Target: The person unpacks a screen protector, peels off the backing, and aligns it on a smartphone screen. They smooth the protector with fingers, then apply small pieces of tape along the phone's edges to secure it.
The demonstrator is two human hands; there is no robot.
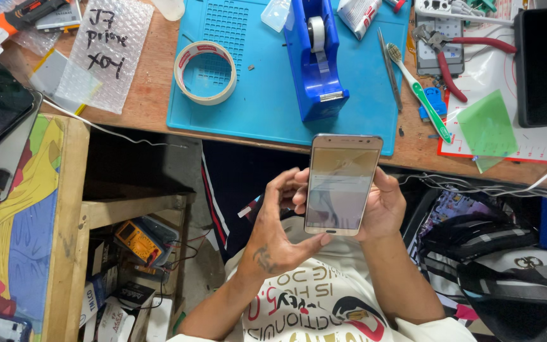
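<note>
Over the lap, in front of the bench: we see a gold smartphone (342,183) held upright between both hands, screen toward the camera, its top edge overlapping the front edge of the wooden bench (153,95).
Left hand: our view shows the left hand (278,223) curled beside the phone's left edge, thumb tip pressed on the bottom left corner, fingertips bent in to the left side.
Right hand: the right hand (384,206) cups the phone from behind and the right, fingers closed around its right edge.
On the bench: we find a blue work mat (267,95) carrying a blue tape dispenser (316,60) and a roll of masking tape (205,72).
Right of the mat: a green and white toothbrush (418,92), red-handled pliers (457,54) and a dark phone (546,63) lying flat.
Below left: a yellow multimeter (137,240) on a shelf.
</note>
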